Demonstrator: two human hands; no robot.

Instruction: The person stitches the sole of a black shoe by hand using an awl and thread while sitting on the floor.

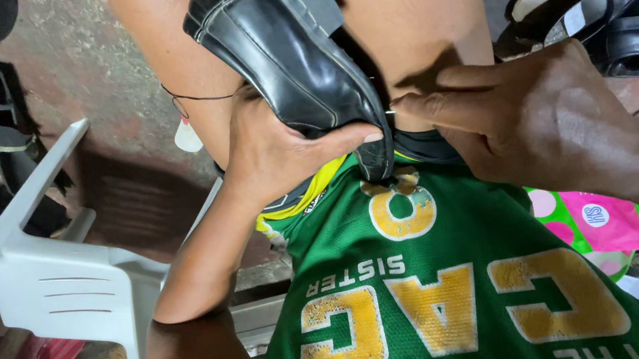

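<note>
**Hands at the heel of a black leather shoe**

Left hand [273, 157] cups the black leather shoe [290, 62] from below, palm against its side, the thumb stretched along the lower edge toward the heel, the fingers hidden behind it. The shoe rests between the person's bare knees, heel toward the body and toe pointing up and away, its dark sole edge turned to the right. Right hand [545, 118] comes in from the right with thumb and forefinger pressed together in a pinch just at the back of the heel; a small, thin, pale object shows at the fingertips, too small to identify. Both hands meet at the heel, the thumb of the left nearly touching the pinched fingertips of the right.

Below the hands lies a green jersey [461, 292] with yellow lettering, worn by the person. A thin black thread [198, 97] crosses the left thigh, with a small white piece [188, 136] beside it. To the left stands a white plastic chair [50, 274] on the concrete floor [93, 61]. At upper right lie several other shoes [623, 25], mostly black, one yellow with laces. A pink and green patterned cloth [589, 225] lies at right.
</note>
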